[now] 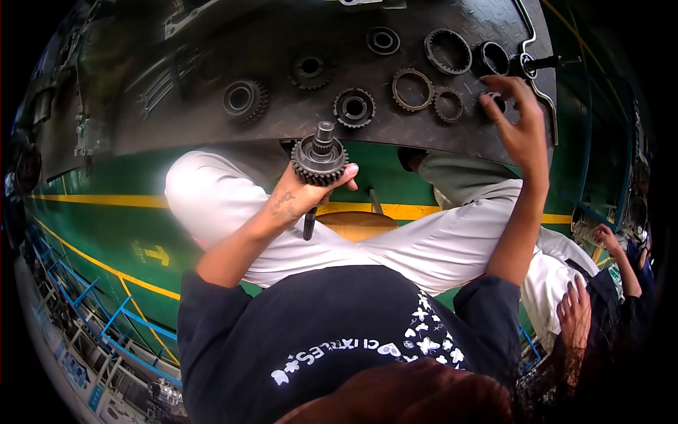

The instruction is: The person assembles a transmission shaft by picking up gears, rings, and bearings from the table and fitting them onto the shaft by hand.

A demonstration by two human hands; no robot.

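My left hand [302, 192] is closed around a gear shaft [319, 161], held tilted upright in front of the table edge. A toothed gear and a bearing-like ring sit near the shaft's upper end, and its splined lower end pokes out below my palm. Over the table's right part, my right hand [524, 120] has thumb and fingers apart. Its fingertips are beside a small dark gear ring [497, 103], partly hidden by the hand; whether they touch it I cannot tell. Close by lie a brass-toned toothed ring [448, 104] and a dark ring [493, 58].
On the dark table [296, 127] lie a larger toothed ring [448, 51], a brownish ring [412, 90], a hub gear [354, 108], a bearing [383, 41] and gears [243, 99] further left. A shaft part [537, 63] stands at the right edge. Another person's hand [575, 311] is at right.
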